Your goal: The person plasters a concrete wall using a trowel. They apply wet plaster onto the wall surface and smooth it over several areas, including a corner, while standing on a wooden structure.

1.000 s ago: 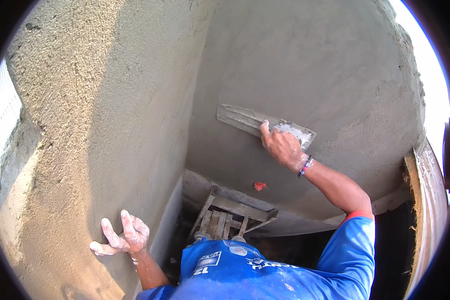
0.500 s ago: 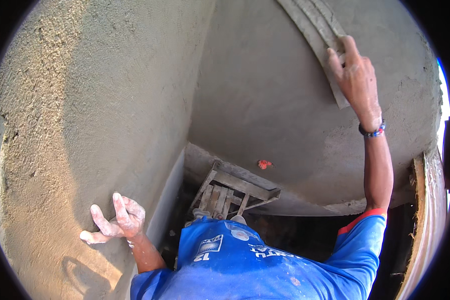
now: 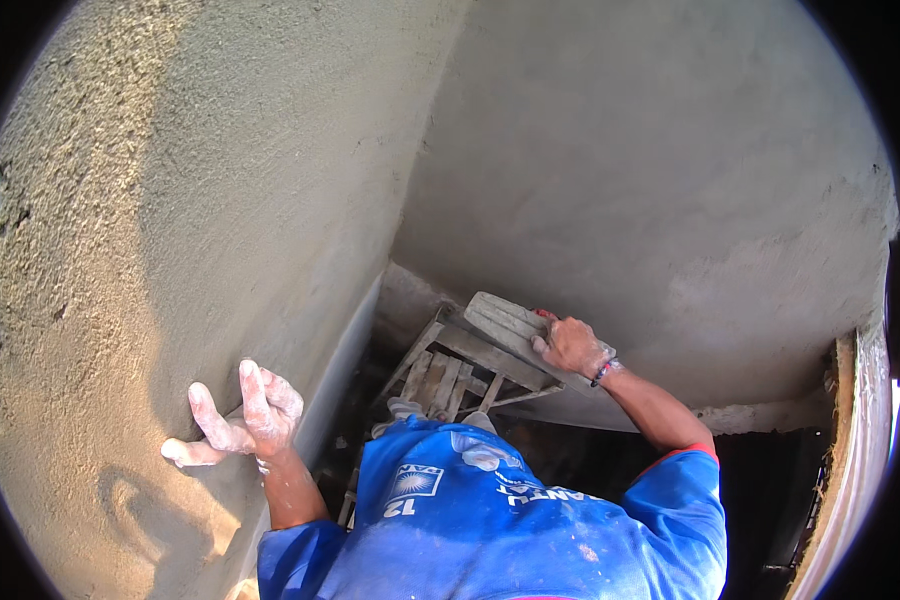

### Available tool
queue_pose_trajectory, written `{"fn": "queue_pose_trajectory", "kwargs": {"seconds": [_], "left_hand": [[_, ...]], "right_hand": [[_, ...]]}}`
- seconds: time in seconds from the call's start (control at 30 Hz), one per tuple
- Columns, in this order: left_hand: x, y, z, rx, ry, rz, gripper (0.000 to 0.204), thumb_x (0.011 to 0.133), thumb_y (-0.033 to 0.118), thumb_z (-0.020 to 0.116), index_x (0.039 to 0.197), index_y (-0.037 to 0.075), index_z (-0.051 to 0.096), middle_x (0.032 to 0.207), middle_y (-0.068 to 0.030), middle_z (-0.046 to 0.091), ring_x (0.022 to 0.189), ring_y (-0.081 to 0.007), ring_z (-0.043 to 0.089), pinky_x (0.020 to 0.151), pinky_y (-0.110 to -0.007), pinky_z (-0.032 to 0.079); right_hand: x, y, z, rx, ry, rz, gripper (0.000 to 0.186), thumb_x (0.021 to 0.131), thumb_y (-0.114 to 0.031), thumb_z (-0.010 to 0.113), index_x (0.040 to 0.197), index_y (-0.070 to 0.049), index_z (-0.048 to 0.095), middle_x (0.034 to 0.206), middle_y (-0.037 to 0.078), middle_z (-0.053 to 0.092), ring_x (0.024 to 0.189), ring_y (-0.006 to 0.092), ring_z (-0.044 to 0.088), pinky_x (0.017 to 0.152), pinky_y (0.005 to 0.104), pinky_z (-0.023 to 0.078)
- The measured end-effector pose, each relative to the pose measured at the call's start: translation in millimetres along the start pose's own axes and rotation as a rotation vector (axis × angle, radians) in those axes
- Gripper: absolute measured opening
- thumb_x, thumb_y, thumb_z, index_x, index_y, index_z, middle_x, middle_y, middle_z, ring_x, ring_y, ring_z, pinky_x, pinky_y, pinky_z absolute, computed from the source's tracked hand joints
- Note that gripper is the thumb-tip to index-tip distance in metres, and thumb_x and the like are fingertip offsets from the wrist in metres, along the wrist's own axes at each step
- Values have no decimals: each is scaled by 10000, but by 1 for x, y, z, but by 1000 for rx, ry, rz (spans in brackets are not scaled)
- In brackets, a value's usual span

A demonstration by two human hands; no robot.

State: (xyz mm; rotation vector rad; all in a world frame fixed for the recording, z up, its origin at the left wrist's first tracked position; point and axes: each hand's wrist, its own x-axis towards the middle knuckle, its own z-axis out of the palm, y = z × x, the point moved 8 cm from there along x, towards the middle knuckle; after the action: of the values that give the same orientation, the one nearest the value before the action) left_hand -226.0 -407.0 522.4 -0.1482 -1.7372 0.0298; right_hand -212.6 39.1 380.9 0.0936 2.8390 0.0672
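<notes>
Trowel (image 3: pixel 505 320), right grip (image 3: pixel 573 347) clamped on it, left grip (image 3: pixel 255 415) spread apart beside grey plastered wall (image 3: pixel 270 190)

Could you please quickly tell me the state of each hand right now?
Left hand: open, holding nothing, by the left wall.
Right hand: closed, holding the grey float.

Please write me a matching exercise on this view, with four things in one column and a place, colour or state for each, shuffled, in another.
Things:
1. Grey float
2. Left hand
3. Shirt
4. Bracelet

Descriptions:
A. Blue, with red sleeve edging
B. Around the wrist
C. Gripped by the right hand
D. Whitened, fingers spread, holding nothing

Pairs: 1-C, 2-D, 3-A, 4-B
</notes>
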Motion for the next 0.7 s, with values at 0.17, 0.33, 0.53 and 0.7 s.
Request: {"fn": "queue_pose_trajectory", "kwargs": {"seconds": [0.17,0.33,0.53,0.7], "left_hand": [[2,0,-2,27,-16,61,169,993,327,568,1096,224,655,1414,-171,469,1486,-465,32,1116,-672,111],[14,8,-2,26,-41,116,157,982,316,591,1085,224,668,1449,-171,415,1484,-451,49,1120,-675,117],[17,8,-7,44,18,136,168,924,295,686,1050,197,736,1447,-170,423,1456,-441,142,1084,-721,133],[21,21,-4,117,20,202,222,929,269,677,1095,129,722,1429,-171,417,1405,-360,331,1127,-683,132]], "right_hand": [[-19,11,74,736,-443,256,419,836,-353,653,931,55,646,683,205,654,665,351,669,680,438,546],[-7,19,181,350,50,-157,330,832,-268,708,954,26,621,691,134,669,608,228,665,586,382,536],[49,-9,282,705,-402,124,347,834,-215,645,1000,77,558,767,279,653,764,488,639,704,514,537],[118,-33,306,477,-51,106,271,872,-224,568,884,33,653,827,257,685,821,427,686,754,508,551]]}}
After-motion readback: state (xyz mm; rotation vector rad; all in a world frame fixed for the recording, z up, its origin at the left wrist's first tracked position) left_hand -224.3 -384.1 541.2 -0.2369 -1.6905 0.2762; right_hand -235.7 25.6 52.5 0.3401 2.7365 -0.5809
